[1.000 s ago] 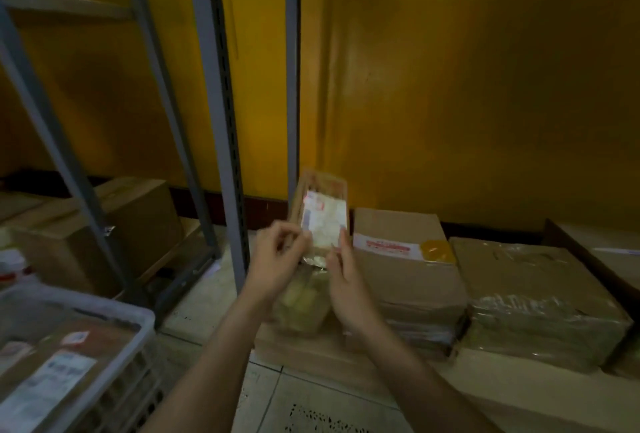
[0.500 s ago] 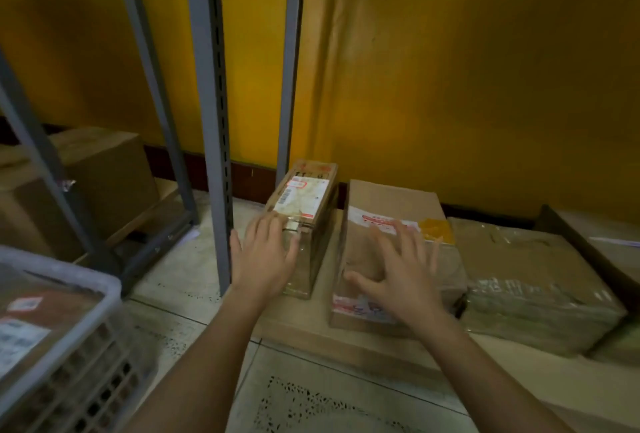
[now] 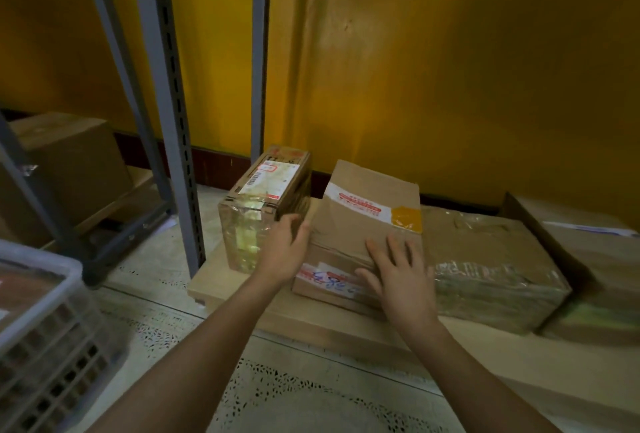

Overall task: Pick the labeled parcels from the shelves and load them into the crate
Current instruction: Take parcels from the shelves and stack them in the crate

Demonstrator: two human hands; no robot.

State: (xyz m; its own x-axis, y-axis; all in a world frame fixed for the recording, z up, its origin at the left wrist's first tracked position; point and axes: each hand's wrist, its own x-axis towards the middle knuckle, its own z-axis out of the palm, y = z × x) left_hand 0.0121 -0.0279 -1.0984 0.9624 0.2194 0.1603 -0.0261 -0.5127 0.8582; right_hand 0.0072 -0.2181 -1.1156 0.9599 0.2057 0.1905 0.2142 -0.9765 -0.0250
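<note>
The left hand (image 3: 284, 252) has left the small box (image 3: 266, 204) and moved right to the brown box (image 3: 367, 221) beside it, and the right hand (image 3: 398, 280) has slid back to that box's near right corner. Nearest, two bare forearms reach forward over a pale tiled floor (image 3: 311, 398). At the lower left is the corner of a white crate (image 3: 52, 297) with parcels inside. Ahead, the left hand cups the brown box's left side, fingers curled into the gap between the two boxes. The right hand lies flat on top, fingers straight and spread, thumb over the near edge. The brown box is taped, with red-printed labels on its top and front, and it sits on a low wooden platform (image 3: 221, 280). Just left of it stands the small box, with a white barcode label on top. On the right, touching the brown box, is a flat parcel (image 3: 485, 259) wrapped in clear film. Farther left, grey shelf posts (image 3: 166, 86) rise past a cardboard carton (image 3: 69, 162) on a low shelf. A yellow wall (image 3: 450, 68) fills the background.
</note>
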